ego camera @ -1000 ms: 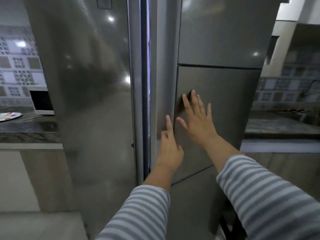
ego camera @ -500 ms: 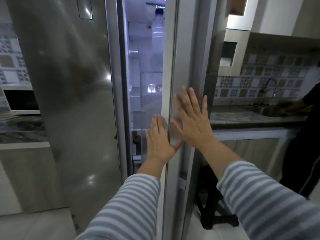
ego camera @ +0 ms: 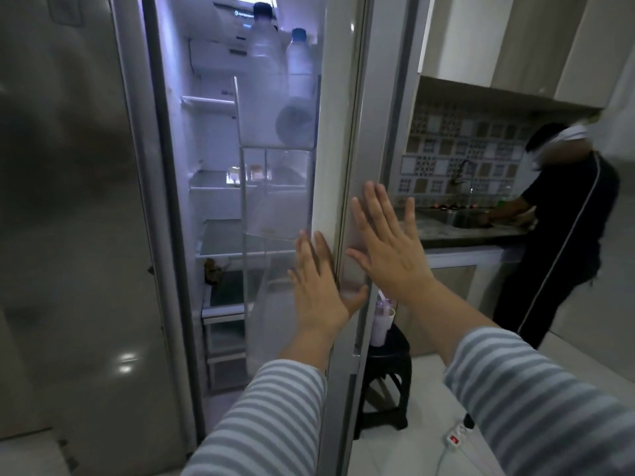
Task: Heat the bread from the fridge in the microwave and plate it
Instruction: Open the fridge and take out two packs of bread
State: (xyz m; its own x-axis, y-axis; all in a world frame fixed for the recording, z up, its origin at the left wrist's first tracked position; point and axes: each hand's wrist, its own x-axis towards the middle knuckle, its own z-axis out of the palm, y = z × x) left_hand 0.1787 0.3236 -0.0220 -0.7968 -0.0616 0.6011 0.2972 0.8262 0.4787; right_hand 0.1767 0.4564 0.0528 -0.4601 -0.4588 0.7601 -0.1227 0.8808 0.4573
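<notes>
Both flat hands, left hand (ego camera: 318, 286) and right hand (ego camera: 388, 245), fingers spread, pressed the glossy steel fridge door (ego camera: 347, 139); bread not discernible inside.

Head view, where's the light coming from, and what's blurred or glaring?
Head view: bluish light spills from inside the fridge; the room is dim. The left door shows smeared reflections and a bright glare spot low down. The person at the sink is motion-blurred. Straight edges bow from the wide lens.
</notes>
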